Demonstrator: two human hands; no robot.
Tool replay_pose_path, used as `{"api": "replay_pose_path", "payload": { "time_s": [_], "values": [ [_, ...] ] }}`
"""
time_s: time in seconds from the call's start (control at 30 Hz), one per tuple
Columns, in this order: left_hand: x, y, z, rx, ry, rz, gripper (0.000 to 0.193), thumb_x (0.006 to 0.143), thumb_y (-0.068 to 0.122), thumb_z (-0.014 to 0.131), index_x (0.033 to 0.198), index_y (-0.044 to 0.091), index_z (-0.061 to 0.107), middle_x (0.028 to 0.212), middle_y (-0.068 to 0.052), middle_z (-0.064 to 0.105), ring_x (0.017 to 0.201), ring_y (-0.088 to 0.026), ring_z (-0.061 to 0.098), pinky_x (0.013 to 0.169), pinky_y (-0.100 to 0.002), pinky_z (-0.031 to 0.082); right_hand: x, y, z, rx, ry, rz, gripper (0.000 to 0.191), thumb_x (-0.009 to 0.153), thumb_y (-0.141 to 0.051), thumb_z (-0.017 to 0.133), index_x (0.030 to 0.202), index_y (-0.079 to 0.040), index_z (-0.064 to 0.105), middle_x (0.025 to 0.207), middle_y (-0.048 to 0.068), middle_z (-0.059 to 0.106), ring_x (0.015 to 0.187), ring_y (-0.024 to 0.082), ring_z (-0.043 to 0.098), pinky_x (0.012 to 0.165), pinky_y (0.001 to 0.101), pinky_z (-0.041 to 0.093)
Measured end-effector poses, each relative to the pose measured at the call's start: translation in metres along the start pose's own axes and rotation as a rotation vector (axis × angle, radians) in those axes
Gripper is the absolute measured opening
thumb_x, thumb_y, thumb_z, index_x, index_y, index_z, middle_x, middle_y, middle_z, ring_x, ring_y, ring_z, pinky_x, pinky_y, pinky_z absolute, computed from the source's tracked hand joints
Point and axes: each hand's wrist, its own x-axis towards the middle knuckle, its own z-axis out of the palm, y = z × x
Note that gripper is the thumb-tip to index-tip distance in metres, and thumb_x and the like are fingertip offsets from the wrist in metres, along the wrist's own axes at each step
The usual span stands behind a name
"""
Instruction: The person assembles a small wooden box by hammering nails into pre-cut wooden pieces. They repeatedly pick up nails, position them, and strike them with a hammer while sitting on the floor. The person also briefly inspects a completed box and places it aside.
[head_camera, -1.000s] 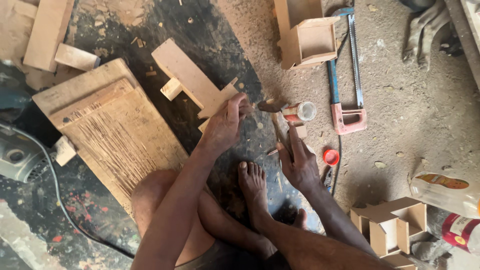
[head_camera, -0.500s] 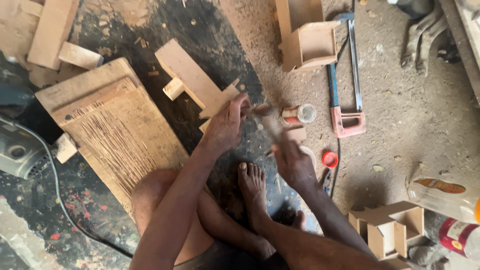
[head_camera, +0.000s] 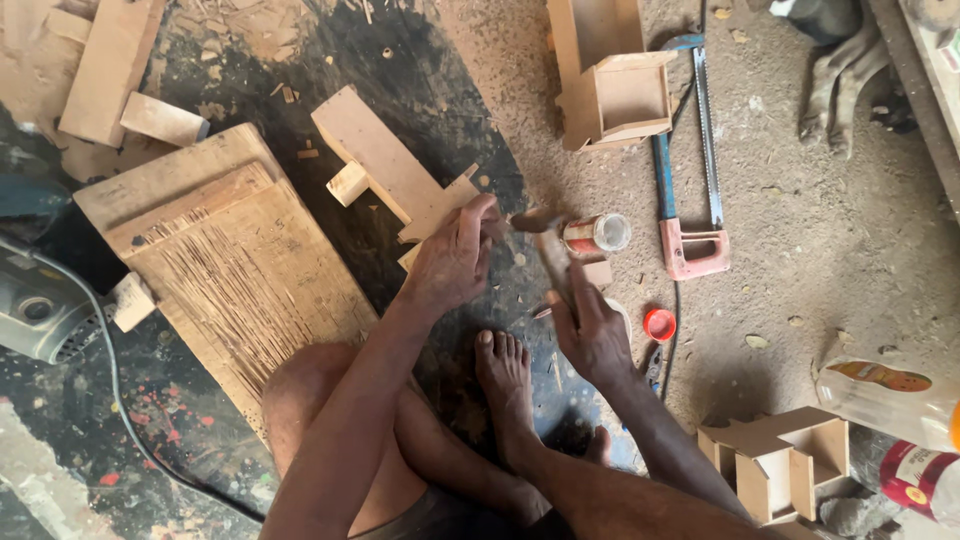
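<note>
**Two hands on a wooden piece on the workshop floor**

The person sits on the floor with one bare foot (head_camera: 505, 385) between the arms. The left hand (head_camera: 452, 258) lies flat with its fingers pressed down on the edge of a flat wooden cross-shaped piece (head_camera: 392, 178), which lies on the dark floor just in front of the foot. The right hand (head_camera: 590, 330) is closed around a thin handle that looks like a hammer (head_camera: 540, 235); its head is blurred and sits just beside the left fingertips, so I cannot tell if it touches the wood.

A small open tin (head_camera: 597, 234) lies on its side near the right hand, and its red lid (head_camera: 659, 324) is on the floor a little apart. To the right of the tin lies a hacksaw (head_camera: 688, 180) with blue frame and red handle. Beyond it stands a small wooden box (head_camera: 618, 95). A large scratched board (head_camera: 230, 265) lies on the left, and another box with compartments (head_camera: 785, 465) is at the lower right
</note>
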Motion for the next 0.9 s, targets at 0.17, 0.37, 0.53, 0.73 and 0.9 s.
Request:
{"api": "replay_pose_path", "payload": {
  "time_s": [0.17,0.37,0.53,0.73,0.9],
  "values": [
    [-0.0021,0.0011,0.0007,0.007,0.026,0.01,0.06,0.088,-0.002,0.065,0.142,-0.001,0.036,0.118,-0.018,0.067,0.112,-0.036,0.066,0.095,-0.045,0.055,-0.0013,-0.0016,0.0025,-0.129,-0.065,-0.036,0.062,0.097,-0.018,0.069,0.15,0.002,0.044,0.103,0.029,0.072,0.065,0.04,0.071,0.051,0.0463,0.057],
    [-0.0029,0.0004,0.0007,0.025,0.01,-0.019,0.06,0.089,-0.002,0.063,0.142,0.0,0.036,0.117,-0.018,0.068,0.111,-0.036,0.066,0.095,-0.045,0.056,-0.0014,0.0002,0.0003,0.017,0.085,-0.035,0.061,0.106,-0.02,0.063,0.157,0.001,0.038,0.102,0.023,0.07,0.075,0.035,0.074,0.059,0.043,0.059],
    [-0.0031,-0.0006,0.002,0.04,0.006,-0.002,0.061,0.088,-0.003,0.062,0.143,-0.001,0.035,0.118,-0.02,0.066,0.108,-0.037,0.067,0.093,-0.046,0.056,-0.0006,0.0036,0.0032,-0.14,-0.073,-0.037,0.064,0.099,-0.021,0.068,0.153,0.001,0.043,0.093,0.021,0.072,0.063,0.036,0.07,0.052,0.045,0.057],
    [-0.0047,-0.0013,0.0009,0.04,0.007,-0.001,0.062,0.089,-0.003,0.063,0.144,-0.001,0.033,0.118,-0.019,0.066,0.109,-0.039,0.066,0.093,-0.046,0.057,-0.0028,0.0045,0.0063,-0.199,-0.003,-0.144,0.061,0.1,-0.016,0.065,0.152,0.006,0.041,0.105,0.026,0.072,0.067,0.035,0.071,0.047,0.0416,0.055],
    [-0.0037,-0.0028,0.0004,0.096,-0.029,-0.017,0.067,0.083,-0.004,0.063,0.143,-0.001,0.034,0.117,-0.022,0.066,0.107,-0.039,0.066,0.093,-0.047,0.056,-0.0023,0.0066,0.0095,-0.104,-0.011,-0.049,0.061,0.098,-0.016,0.067,0.151,0.004,0.044,0.098,0.023,0.072,0.06,0.032,0.07,0.048,0.0407,0.055]
  ]
}}
